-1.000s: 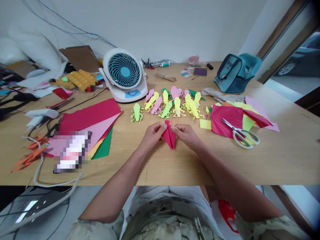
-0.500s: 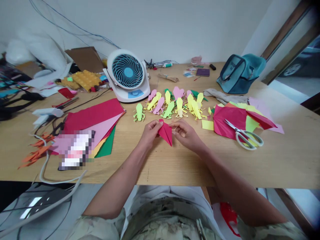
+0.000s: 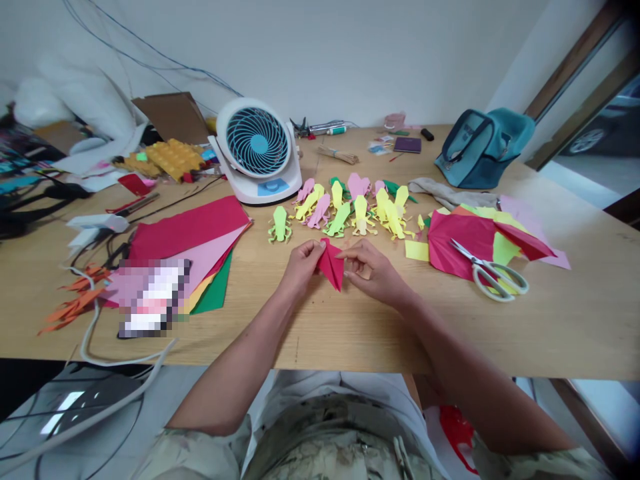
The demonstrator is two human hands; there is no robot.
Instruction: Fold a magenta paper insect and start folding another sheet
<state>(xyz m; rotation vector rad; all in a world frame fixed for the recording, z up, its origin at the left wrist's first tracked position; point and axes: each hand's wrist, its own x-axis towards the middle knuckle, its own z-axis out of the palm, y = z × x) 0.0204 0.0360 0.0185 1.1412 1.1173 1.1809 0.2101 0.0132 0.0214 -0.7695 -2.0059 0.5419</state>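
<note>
A red paper folded into a pointed kite shape (image 3: 331, 265) is held just above the table in front of me, its sharp tip towards me and a crease down its middle. My left hand (image 3: 304, 261) pinches its upper left edge between thumb and fingers. On the other side, the index fingertip of my right hand (image 3: 369, 267) touches the upper right edge, with the thumb apart below it. Beyond the hands stand several folded paper insects in green, yellow and pink, a light green one (image 3: 280, 224) nearest on the left.
Coloured paper sheets (image 3: 193, 227) lie at left beside orange paper pieces (image 3: 75, 307) and a white cable (image 3: 90, 333). A fan (image 3: 259, 143) stands behind. At right, scissors (image 3: 493, 275) rest on red and yellow paper scraps (image 3: 457, 240); farther back is a teal bag (image 3: 483, 150).
My right index finger has straightened along the paper's right edge, and the thumb has moved away from it. The left hand keeps its pinch.
</note>
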